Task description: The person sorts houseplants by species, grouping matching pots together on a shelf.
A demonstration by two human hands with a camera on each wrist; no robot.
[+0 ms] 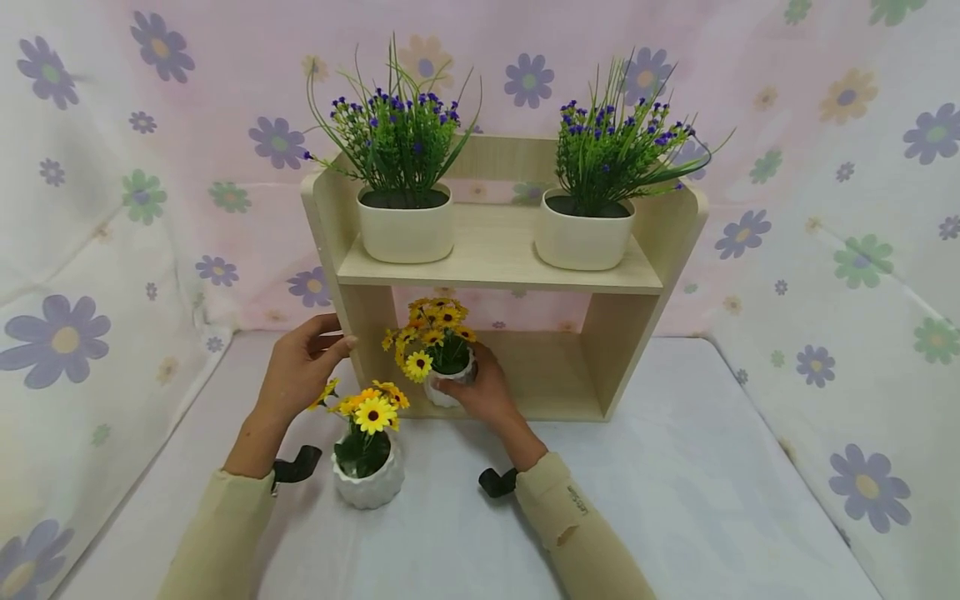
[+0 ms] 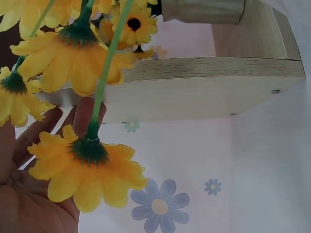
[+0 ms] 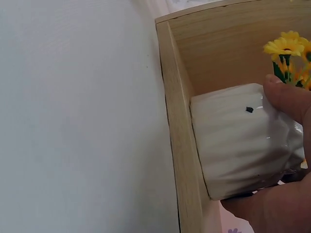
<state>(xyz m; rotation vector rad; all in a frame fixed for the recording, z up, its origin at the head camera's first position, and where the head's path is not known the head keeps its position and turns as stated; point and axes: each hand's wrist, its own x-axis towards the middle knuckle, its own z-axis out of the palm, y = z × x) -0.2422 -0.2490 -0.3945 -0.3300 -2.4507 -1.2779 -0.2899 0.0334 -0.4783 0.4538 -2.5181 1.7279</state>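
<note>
My right hand (image 1: 487, 387) grips a white ridged pot (image 3: 238, 141) of yellow artificial flowers (image 1: 437, 329), thumb on one side and fingers round the other. That pot stands at the left front of the lower compartment of a pale wooden shelf (image 1: 517, 267). In the right wrist view its base meets the shelf's bottom board. My left hand (image 1: 296, 367) touches the outside of the shelf's left side panel with extended fingers (image 2: 87, 111). A second white pot (image 1: 369, 483) with yellow flowers (image 2: 87, 167) stands on the table just right of my left wrist.
Two cream oval planters (image 1: 406, 233) with purple flowers and grass stand on the upper board, one left, one right. A white cloth covers the table (image 1: 712, 500). Flower-printed fabric (image 1: 847, 225) hangs behind and at both sides.
</note>
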